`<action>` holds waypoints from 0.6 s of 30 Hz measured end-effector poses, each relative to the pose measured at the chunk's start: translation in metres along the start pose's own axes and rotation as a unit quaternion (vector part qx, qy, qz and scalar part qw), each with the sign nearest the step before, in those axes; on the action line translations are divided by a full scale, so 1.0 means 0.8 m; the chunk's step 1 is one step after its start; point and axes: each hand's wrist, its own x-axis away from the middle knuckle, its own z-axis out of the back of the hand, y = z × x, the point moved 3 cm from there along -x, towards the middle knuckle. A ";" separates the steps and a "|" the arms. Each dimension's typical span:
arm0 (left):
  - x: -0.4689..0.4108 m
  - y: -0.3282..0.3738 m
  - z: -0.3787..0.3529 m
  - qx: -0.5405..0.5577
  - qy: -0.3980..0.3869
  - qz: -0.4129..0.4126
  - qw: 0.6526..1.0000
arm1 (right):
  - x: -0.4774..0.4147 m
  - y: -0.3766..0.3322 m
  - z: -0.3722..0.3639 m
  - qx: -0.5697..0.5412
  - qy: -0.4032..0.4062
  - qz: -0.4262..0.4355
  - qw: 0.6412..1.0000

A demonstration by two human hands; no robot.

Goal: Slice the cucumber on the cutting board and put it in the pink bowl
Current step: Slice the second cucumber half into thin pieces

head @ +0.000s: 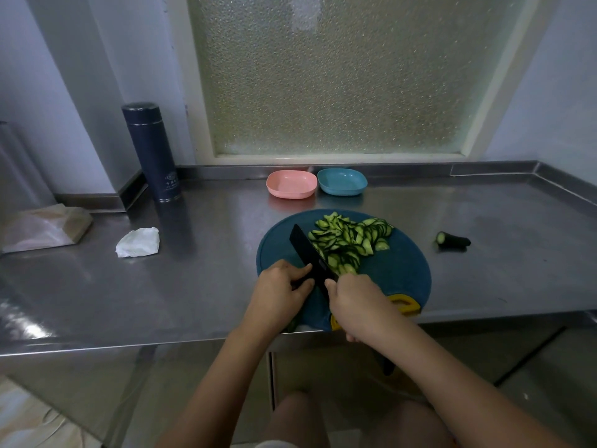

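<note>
- Cucumber slices [349,244] lie heaped on the far half of the round cutting board [400,279]. The heap stops just short of the far rim.
- Right hand [355,302] has its fingers clamped round the handle of the knife [310,253]. The black blade angles away to the left, its edge against the left side of the heap.
- Left hand [281,286] pinches the blade near its heel between thumb and curled fingers.
- The board's near rim sits at the counter's [193,286] front edge.
- Pink bowl [290,184] stands beyond the board by the back wall, beside a blue bowl [342,181]. A strip of bare steel lies between the bowls and the board.
- A cucumber end [452,239] lies to the right, apart from the board.
- To the left, a crumpled tissue [139,242] and a flask [151,153] sit well apart from the board, with open steel between.
</note>
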 end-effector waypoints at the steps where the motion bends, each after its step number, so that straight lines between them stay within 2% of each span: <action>1: 0.002 0.001 -0.001 0.005 0.009 0.008 1.000 | -0.001 0.003 0.000 -0.004 0.004 0.006 1.000; 3: 0.005 0.003 -0.003 0.013 0.020 0.025 0.999 | 0.000 0.012 0.002 -0.014 -0.001 0.000 1.000; 5: 0.007 0.004 -0.007 0.013 0.027 0.041 0.999 | -0.001 0.022 0.009 0.027 0.003 0.009 1.000; 8: 0.004 0.005 -0.009 0.004 0.031 0.060 0.998 | -0.011 0.040 0.026 0.021 0.037 0.017 0.999; 18: -0.001 0.016 -0.008 0.005 0.052 0.058 0.997 | -0.052 0.059 0.064 0.031 0.040 0.016 0.999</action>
